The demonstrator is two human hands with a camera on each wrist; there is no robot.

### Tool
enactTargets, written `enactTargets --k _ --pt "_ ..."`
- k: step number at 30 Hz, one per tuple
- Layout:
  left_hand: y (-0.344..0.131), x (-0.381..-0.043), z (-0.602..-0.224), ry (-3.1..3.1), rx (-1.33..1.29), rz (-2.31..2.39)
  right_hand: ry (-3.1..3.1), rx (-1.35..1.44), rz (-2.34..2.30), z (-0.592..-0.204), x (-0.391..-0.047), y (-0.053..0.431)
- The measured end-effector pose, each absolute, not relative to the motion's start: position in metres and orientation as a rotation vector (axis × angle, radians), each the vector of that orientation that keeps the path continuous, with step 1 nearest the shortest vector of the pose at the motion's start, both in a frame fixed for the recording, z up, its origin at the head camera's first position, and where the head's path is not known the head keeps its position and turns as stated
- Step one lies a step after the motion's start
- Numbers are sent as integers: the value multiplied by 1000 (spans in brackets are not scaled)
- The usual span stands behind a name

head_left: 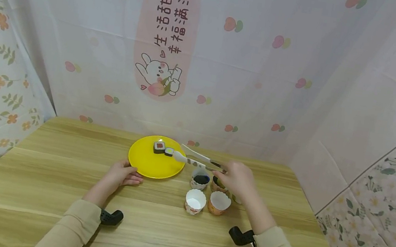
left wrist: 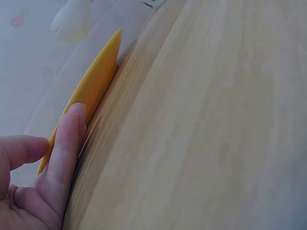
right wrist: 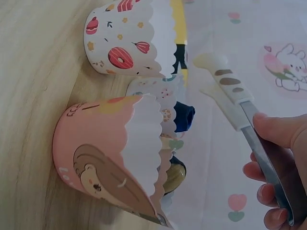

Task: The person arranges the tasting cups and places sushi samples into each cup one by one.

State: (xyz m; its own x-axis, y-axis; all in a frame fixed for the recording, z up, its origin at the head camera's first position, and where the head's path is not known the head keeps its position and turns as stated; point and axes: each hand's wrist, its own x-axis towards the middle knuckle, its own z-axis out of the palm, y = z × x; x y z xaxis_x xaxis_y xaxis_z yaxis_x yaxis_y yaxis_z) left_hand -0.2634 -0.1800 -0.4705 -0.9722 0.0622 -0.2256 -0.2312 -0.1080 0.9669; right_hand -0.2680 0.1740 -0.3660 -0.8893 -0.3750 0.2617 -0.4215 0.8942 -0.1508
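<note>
My left hand [head_left: 119, 175] holds the near-left rim of a round yellow plate [head_left: 152, 170]; in the left wrist view its thumb [left wrist: 26, 149] lies against the rim, with fingers [left wrist: 64, 151] along the outer side. A larger sushi roll [head_left: 159, 147] with a reddish centre and a smaller one [head_left: 169, 151] with a yellow-green centre sit on the plate. My right hand [head_left: 237, 178] grips metal tongs [right wrist: 235, 96] with white paw-shaped tips. Those tips stand apart, with nothing seen between them, over the plate's right edge, close to the smaller roll.
Paper cups stand grouped right of the plate: a white one [head_left: 194, 207] and a pink-orange one [head_left: 218, 209] in front. Behind them, one cup [head_left: 198, 185] contains something dark blue and black; another [head_left: 216, 187] is partly hidden under my right hand. A patterned curtain [head_left: 255, 98] hangs behind the table.
</note>
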Motion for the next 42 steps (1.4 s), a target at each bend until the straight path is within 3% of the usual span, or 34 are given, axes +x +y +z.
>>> enactTargets --k 42 --pt "-181 -266 -473 1917 -197 2208 -2889 599 319 -375 -304 143"
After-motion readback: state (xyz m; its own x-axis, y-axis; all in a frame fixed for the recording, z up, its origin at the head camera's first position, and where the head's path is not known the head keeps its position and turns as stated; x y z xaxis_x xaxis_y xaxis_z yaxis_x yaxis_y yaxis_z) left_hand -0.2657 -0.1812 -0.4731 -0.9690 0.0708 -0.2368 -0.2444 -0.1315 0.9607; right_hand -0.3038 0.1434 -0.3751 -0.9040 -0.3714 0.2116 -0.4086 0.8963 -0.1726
